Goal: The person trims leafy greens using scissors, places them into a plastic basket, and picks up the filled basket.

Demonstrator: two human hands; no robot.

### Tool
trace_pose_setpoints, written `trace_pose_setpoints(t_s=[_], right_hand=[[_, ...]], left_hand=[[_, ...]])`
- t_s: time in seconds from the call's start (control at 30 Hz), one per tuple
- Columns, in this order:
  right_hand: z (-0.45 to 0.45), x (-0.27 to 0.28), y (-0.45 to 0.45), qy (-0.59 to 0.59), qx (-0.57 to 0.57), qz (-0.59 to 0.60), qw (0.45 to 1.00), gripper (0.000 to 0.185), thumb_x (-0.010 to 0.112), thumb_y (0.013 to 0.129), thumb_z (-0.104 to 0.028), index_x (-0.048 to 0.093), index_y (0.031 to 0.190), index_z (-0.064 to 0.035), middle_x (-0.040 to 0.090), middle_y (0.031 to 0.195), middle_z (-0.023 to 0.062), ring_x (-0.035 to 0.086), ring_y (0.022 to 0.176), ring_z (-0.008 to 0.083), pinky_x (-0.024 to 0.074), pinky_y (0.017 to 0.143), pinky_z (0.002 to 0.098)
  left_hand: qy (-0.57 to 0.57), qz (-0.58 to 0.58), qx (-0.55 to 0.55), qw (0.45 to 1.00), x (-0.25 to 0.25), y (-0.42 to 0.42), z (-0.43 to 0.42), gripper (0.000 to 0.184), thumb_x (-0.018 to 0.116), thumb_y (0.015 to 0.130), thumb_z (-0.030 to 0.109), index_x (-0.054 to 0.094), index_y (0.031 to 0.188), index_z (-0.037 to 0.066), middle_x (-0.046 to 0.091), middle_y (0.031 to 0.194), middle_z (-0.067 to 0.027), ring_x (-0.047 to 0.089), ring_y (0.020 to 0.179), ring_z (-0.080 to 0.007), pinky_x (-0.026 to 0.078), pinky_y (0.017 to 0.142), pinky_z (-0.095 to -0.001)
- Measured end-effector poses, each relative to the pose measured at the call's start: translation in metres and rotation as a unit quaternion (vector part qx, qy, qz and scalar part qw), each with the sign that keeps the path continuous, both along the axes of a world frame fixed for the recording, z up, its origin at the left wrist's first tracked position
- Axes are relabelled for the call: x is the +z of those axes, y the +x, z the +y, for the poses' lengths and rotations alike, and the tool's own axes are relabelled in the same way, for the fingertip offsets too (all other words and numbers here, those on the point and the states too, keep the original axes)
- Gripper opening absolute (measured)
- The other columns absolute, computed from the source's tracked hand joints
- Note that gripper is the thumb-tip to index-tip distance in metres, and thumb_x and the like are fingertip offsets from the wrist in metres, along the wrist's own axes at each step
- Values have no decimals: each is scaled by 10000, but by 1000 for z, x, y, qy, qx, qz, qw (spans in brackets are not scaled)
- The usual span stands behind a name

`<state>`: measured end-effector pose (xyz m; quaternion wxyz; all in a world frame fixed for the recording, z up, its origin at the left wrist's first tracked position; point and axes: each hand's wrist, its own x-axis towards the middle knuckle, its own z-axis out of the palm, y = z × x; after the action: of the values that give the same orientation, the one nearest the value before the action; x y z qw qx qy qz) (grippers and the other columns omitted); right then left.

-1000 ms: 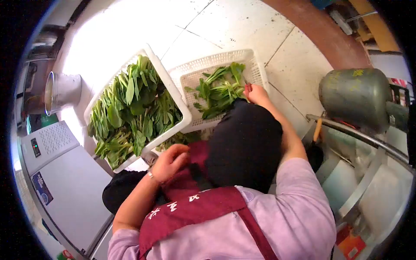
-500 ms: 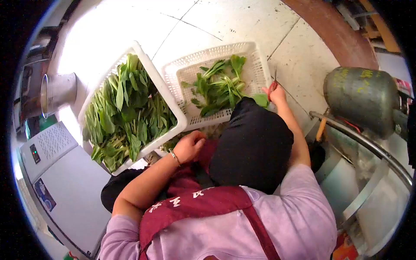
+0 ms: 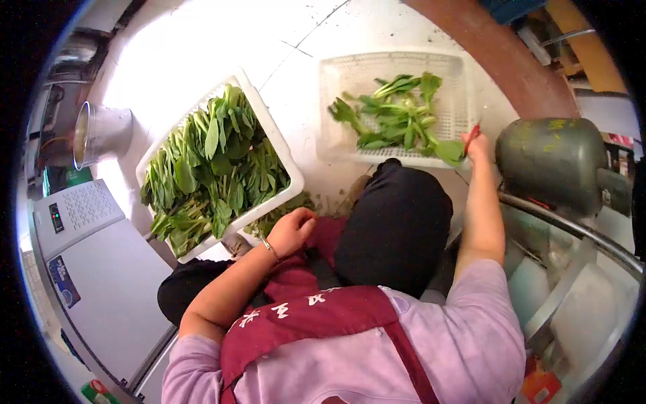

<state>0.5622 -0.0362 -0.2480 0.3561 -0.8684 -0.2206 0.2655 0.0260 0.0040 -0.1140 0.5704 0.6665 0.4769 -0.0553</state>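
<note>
My right hand is closed around red-handled scissors at the right wall of a white perforated basket. Several leafy greens lie in that basket, and one leaf hangs over its near right edge beside the hand. Over my lap, my left hand has its fingers curled together; whether anything is inside them is hidden. To its upper left, a second white basket is heaped with long-stemmed leafy greens.
A metal pot stands at the far left above a pale appliance. On the right are a green gas cylinder and a metal rail. Loose greens lie on the floor between the basket and my knee.
The basket with fewer greens has moved right, away from the full basket, along with my right hand and the scissors. My left hand moved slightly right over my lap.
</note>
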Motion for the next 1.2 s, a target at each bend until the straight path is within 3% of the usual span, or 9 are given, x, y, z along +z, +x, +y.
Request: trace_pose_setpoints(t_s=[0.07, 0.2, 0.3, 0.4, 0.5, 0.73, 0.93, 1.07, 1.2], right_hand=[[-5, 59, 7, -12, -24, -64, 998, 287, 657, 702, -121, 603, 928, 47, 631, 829, 113, 593, 732, 213, 441, 655, 335], [-13, 124, 18, -13, -114, -111, 987, 281, 663, 701, -104, 600, 929, 47, 627, 826, 109, 592, 726, 215, 437, 641, 328], [-23, 163, 14, 253, -150, 47, 954, 253, 664, 712, -68, 590, 921, 51, 615, 843, 99, 588, 728, 212, 445, 644, 332], [-21, 202, -11, 336, -149, 66, 927, 214, 659, 684, -30, 586, 873, 41, 609, 850, 93, 577, 750, 202, 437, 660, 328], [-19, 258, -75, 390, -120, 135, 903, 252, 657, 689, -19, 574, 922, 31, 608, 909, 95, 582, 802, 209, 452, 706, 320], [-33, 304, -159, 358, 10, 228, 905, 260, 637, 702, -61, 564, 941, 12, 602, 876, 95, 587, 786, 201, 470, 706, 313], [-60, 352, -227, 283, 106, 151, 941, 308, 646, 670, -93, 568, 950, 8, 601, 790, 79, 579, 687, 173, 460, 607, 276], [-83, 359, -233, 239, 170, 148, 945, 354, 628, 679, -74, 551, 1013, 15, 601, 835, 72, 584, 716, 169, 478, 630, 277], [-84, 402, -265, 254, 199, 186, 928, 352, 618, 696, -56, 546, 1029, 33, 605, 866, 83, 594, 747, 172, 497, 672, 292]], left_hand=[[13, -23, 6, 1000, 12, 2, -1, 228, 536, 870, 194, 575, 1004, 13, 630, 908, -137, 605, 836, -229, 472, 775, -326], [56, -64, 30, 996, 36, 1, -3, 210, 552, 849, 175, 588, 977, 13, 632, 856, -122, 608, 772, -198, 481, 718, -300], [42, -112, 33, 992, 58, -11, 2, 184, 517, 888, 128, 562, 1016, 4, 624, 905, -88, 587, 849, -159, 467, 789, -280], [-7, -195, 115, 974, 84, -28, 9, 168, 479, 909, 100, 529, 1030, -6, 603, 894, -62, 566, 823, -127, 464, 766, -256], [51, -230, 126, 964, 111, -58, 16, 174, 461, 914, 96, 522, 1032, -16, 594, 883, -60, 557, 809, -110, 464, 748, -248], [166, -326, 268, 891, 166, -148, 8, 230, 447, 930, 128, 487, 1123, 10, 583, 942, -64, 554, 804, -123, 455, 742, -252], [320, -375, 357, 793, 185, -190, -15, 352, 435, 914, 159, 420, 1218, -17, 499, 1160, -92, 491, 1037, -168, 402, 868, -293], [565, -251, 297, 728, 226, -189, -44, 237, 581, 785, 11, 571, 1022, 24, 567, 1031, -105, 546, 963, -210, 431, 826, -302], [528, -93, -74, 841, 281, -135, -29, 144, 598, 784, 108, 618, 905, 32, 601, 934, -102, 560, 925, -266, 455, 820, -362]])
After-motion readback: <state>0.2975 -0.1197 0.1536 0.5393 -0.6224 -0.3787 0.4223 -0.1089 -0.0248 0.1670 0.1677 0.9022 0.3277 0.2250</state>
